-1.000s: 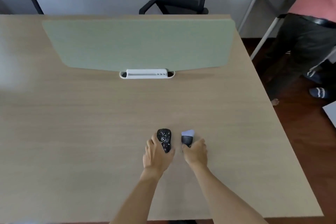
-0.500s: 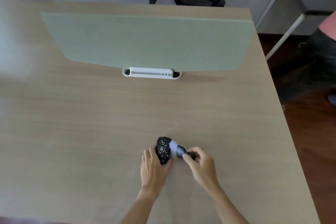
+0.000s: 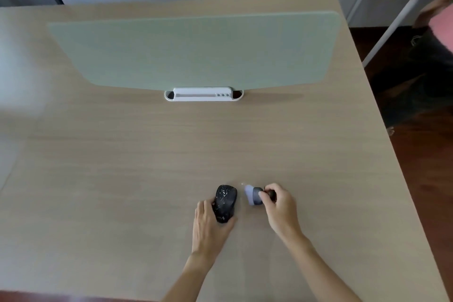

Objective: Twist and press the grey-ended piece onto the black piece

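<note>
Cleaning step: the left hand (image 3: 210, 223) grips a speckled black mouse (image 3: 225, 202) on the table (image 3: 122, 179); the right hand (image 3: 279, 206) pinches a small brush (image 3: 253, 195) just beside it. Next likely requires returning bristles to the mouse.

The mouse (image 3: 225, 201) under the left hand (image 3: 209, 224) looks like black plastic flecked with white specks. The brush (image 3: 253, 195) pinched by the right hand (image 3: 282, 208) has a pale, soft-looking head. Both are over a desk (image 3: 122, 179) of matt, light wood grain. Beyond the hands stands a smooth, frosted green screen (image 3: 196, 49) in a white plastic holder (image 3: 203, 94).
</note>
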